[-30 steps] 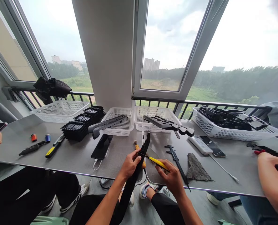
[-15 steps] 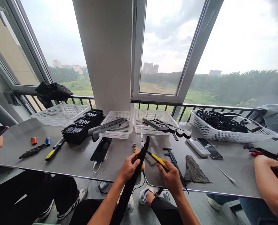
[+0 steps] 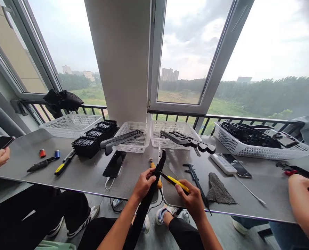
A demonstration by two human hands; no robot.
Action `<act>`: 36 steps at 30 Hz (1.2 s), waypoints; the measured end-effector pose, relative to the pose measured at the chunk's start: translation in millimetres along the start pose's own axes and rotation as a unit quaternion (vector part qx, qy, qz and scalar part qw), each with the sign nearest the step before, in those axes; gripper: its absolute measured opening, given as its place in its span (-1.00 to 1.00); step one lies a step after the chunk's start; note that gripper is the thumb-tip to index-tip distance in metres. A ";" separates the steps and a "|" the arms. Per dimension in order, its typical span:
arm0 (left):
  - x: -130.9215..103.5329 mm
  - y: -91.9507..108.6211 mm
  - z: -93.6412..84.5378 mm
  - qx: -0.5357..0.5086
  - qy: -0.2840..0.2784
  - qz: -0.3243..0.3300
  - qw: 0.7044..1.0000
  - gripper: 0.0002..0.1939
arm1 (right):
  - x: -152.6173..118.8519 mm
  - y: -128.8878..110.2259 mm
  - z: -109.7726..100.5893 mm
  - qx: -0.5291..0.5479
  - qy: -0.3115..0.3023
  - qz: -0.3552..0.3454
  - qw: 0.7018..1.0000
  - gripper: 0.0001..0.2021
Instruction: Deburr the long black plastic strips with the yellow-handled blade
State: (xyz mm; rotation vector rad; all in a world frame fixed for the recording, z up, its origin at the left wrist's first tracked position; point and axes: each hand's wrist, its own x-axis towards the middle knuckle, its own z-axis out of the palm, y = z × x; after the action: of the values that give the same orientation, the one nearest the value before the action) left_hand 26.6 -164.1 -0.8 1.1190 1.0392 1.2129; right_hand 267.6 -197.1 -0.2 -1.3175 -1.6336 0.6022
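The long black part (image 3: 147, 201) lies between the two hands, nearer the left, its long axis running from the lap up and away over the edge of the table (image 3: 133, 173), leaning a little right, with its far end beyond the fingers. The left hand (image 3: 144, 184) is clamped on it below that end; the right hand (image 3: 192, 199), apart from the left, grips a yellow-handled tool (image 3: 175, 181) whose thin dark tip points left across the part, close by the left fingertips; whether it presses on the surface I cannot tell. Compared with the earlier frame, the tip sits closer to the left fingers and farther from the part's far end, while the left hand's hold looks much the same
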 end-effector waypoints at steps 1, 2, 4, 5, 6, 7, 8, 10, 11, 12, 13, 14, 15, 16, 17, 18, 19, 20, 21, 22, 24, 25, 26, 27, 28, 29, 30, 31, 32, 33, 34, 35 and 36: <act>-0.2 0.4 0.2 0.000 -0.001 0.002 1.000 -0.45 | -0.6 0.1 -0.2 0.000 0.002 -0.001 1.000 -0.55; -0.2 0.6 0.3 -0.001 -0.002 0.003 1.000 -0.46 | -1.0 0.5 -0.4 0.001 0.004 -0.001 1.000 -0.54; -0.1 0.4 0.3 -0.003 -0.008 0.002 1.000 -0.46 | -1.7 2.2 -0.7 0.007 0.007 0.002 1.000 -0.52; 0.1 0.0 0.2 -0.004 -0.011 -0.001 1.000 -0.45 | -2.0 3.4 -0.9 0.011 0.009 0.004 1.000 -0.51; 0.4 -0.6 0.1 -0.005 -0.014 -0.004 1.000 -0.44 | -2.3 4.8 -1.0 0.017 0.012 0.006 1.000 -0.51; 0.6 -1.2 0.0 -0.005 -0.017 -0.006 1.000 -0.43 | -2.4 6.2 -1.2 0.022 0.013 0.008 1.000 -0.51; 0.9 -1.9 -0.1 -0.004 -0.018 -0.007 1.000 -0.43 | -2.5 7.4 -1.4 0.028 0.013 0.010 0.999 -0.50; 1.2 -2.7 -0.1 0.000 -0.020 -0.004 1.000 -0.43 | -1.9 8.9 -2.2 0.036 0.010 0.014 0.999 -0.50; 1.3 -2.6 -0.1 0.001 -0.020 -0.003 1.000 -0.43 | -1.1 8.9 -2.8 0.038 0.005 0.016 0.999 -0.49; 1.2 -2.3 0.1 0.002 -0.022 -0.003 1.000 -0.44 | -0.1 8.5 -3.5 0.038 -0.004 0.018 0.999 -0.49; 1.1 -1.6 0.3 0.003 -0.023 -0.002 1.000 -0.44 | 1.1 7.6 -4.2 0.036 -0.017 0.018 0.999 -0.48; 0.8 -0.7 0.5 0.005 -0.024 -0.003 1.000 -0.44 | 2.4 6.5 -4.7 0.033 -0.033 0.019 0.999 -0.47; 0.6 0.3 0.7 0.007 -0.024 -0.004 1.000 -0.45 | 3.6 5.2 -5.0 0.029 -0.050 0.019 0.998 -0.45; 0.4 1.3 1.0 0.008 -0.023 -0.005 1.000 -0.45 | 4.7 4.1 -4.9 0.026 -0.066 0.019 0.997 -0.43; 0.2 2.0 1.2 0.009 -0.022 -0.005 1.000 -0.46 | 5.4 3.2 -4.5 0.024 -0.075 0.020 0.997 -0.42; 0.0 2.5 1.4 0.010 -0.020 -0.005 1.000 -0.46 | 5.9 2.8 -3.8 0.024 -0.075 0.021 0.997 -0.40; 0.0 2.6 1.6 0.009 -0.020 -0.005 1.000 -0.47 | 6.2 3.0 -2.9 0.024 -0.070 0.023 0.997 -0.39; 0.0 2.3 1.7 0.009 -0.021 -0.004 1.000 -0.47 | 6.2 3.8 -2.1 0.025 -0.055 0.026 0.998 -0.38; 0.1 1.6 1.7 0.011 -0.023 -0.003 1.000 -0.47 | 6.2 5.1 -1.4 0.025 -0.033 0.032 0.999 -0.36; 0.3 0.7 1.7 0.013 -0.026 -0.004 1.000 -0.46 | 6.1 6.9 -1.1 0.026 -0.007 0.040 0.999 -0.33; 0.6 -1.4 1.5 0.016 -0.034 -0.007 0.999 -0.45 | 6.2 11.0 -1.2 0.025 0.042 0.054 0.997 -0.30; 0.8 -2.2 1.4 0.016 -0.037 -0.009 0.999 -0.44 | 6.3 13.0 -1.6 0.024 0.061 0.060 0.996 -0.28; 0.9 -2.8 1.4 0.016 -0.039 -0.012 0.999 -0.43 | 6.4 14.7 -2.1 0.023 0.073 0.063 0.995 -0.28; 1.0 -3.0 1.3 0.015 -0.041 -0.014 0.999 -0.43 | 6.4 15.9 -2.5 0.022 0.077 0.065 0.995 -0.27; 0.9 -2.9 1.3 0.014 -0.042 -0.014 0.999 -0.43 | 6.3 16.8 -2.8 0.021 0.081 0.066 0.994 -0.27; 0.8 -2.4 1.4 0.013 -0.042 -0.013 0.999 -0.43 | 6.1 17.2 -2.9 0.020 0.085 0.066 0.994 -0.28; 0.5 -1.7 1.5 0.013 -0.042 -0.013 0.999 -0.44 | 5.8 17.2 -2.9 0.020 0.088 0.066 0.994 -0.28; 0.1 -0.8 1.7 0.011 -0.042 -0.013 0.999 -0.44 | 5.4 17.1 -2.7 0.021 0.090 0.066 0.993 -0.28; -0.3 0.0 2.0 0.010 -0.043 -0.013 0.999 -0.44 | 5.0 16.7 -2.4 0.022 0.092 0.066 0.993 -0.28; -0.7 0.8 2.3 0.008 -0.044 -0.014 0.999 -0.44 | 4.5 16.3 -2.2 0.023 0.094 0.066 0.993 -0.28; -1.1 1.5 2.5 0.006 -0.044 -0.016 0.999 -0.44 | 4.0 16.0 -1.9 0.025 0.096 0.066 0.993 -0.28; -1.3 1.9 2.8 0.005 -0.045 -0.018 0.999 -0.44 | 3.6 15.7 -1.8 0.027 0.097 0.066 0.993 -0.29; -1.5 2.1 3.0 0.004 -0.044 -0.020 0.999 -0.44 | 3.4 15.6 -1.7 0.029 0.098 0.065 0.993 -0.29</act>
State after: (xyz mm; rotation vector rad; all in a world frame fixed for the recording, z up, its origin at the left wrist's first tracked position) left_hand 29.1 -165.8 1.7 1.1433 0.9948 1.1187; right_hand 276.7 -189.5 -11.0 -1.4021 -1.3706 0.5746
